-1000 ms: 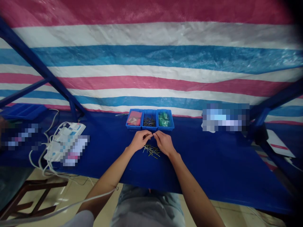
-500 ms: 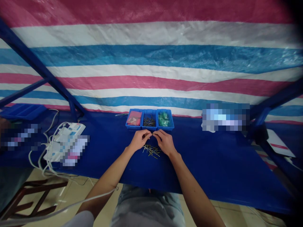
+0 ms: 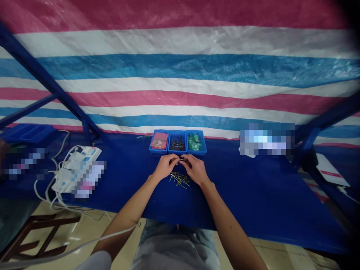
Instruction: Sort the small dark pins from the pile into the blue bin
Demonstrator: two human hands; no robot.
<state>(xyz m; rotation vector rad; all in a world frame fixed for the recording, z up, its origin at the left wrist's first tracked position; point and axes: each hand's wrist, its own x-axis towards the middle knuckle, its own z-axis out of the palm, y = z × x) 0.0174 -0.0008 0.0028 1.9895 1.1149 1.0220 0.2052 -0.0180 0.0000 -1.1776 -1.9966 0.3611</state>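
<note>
My left hand (image 3: 165, 166) and my right hand (image 3: 196, 168) meet fingertip to fingertip above the blue table (image 3: 253, 195), both pinched on a thin metal pin (image 3: 180, 160) held between them. Just below the hands lies a loose pile of pins (image 3: 180, 179) on the table. Behind the hands stand three small blue bins side by side: a left bin (image 3: 159, 142) with red bags, a middle bin (image 3: 177, 143) with dark pins, a right bin (image 3: 196, 142) with green parts.
A white power strip with cables (image 3: 80, 167) lies at the left. A blue tray (image 3: 26, 132) sits at the far left. Blue frame bars (image 3: 47, 80) slope on both sides. A striped tarp (image 3: 180, 75) hangs behind. A wooden stool (image 3: 36, 232) stands below left.
The fingertips have closed in slightly on the pin; otherwise the hands stay in the same place.
</note>
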